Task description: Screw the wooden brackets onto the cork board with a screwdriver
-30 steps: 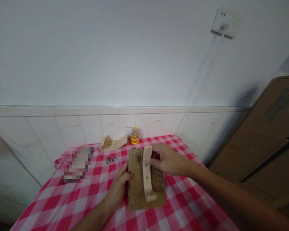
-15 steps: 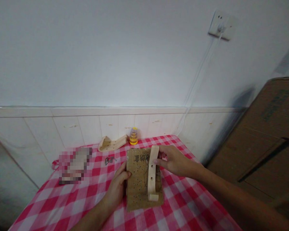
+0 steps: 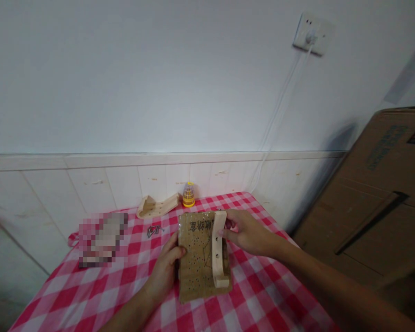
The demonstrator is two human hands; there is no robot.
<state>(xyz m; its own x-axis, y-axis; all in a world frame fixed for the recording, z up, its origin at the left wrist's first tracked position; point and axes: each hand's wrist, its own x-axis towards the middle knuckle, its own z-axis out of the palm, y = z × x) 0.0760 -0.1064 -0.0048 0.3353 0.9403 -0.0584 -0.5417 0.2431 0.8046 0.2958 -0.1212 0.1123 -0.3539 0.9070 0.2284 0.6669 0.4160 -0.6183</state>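
Observation:
My left hand (image 3: pixel 165 265) grips the left edge of a brown cardboard piece (image 3: pixel 193 281), thumb on its front. The cardboard bears many small holes, dark printed characters and clear tape along its top. My right hand (image 3: pixel 247 233) pinches the upper end of a pale wooden bracket (image 3: pixel 217 265) between thumb and fingers. This bracket has two round holes down its middle and a short foot at the lower end; it lies upright over the right side of the cardboard. Behind the cardboard, the fingertips of my left hand are hidden.
Farther back are more pale wooden brackets (image 3: pixel 159 208), a yellow-based clear container (image 3: pixel 188 196) and a small heap of dark screws (image 3: pixel 154 231). A blurred-out flat object (image 3: pixel 105 240) lies left on the checked tablecloth (image 3: pixel 256 295). Large cardboard boxes (image 3: pixel 373 198) lean at right.
The whole view has shifted slightly, so the scene sits a little farther left. Both hands keep their holds, and the bracket stays over the right side of the cardboard.

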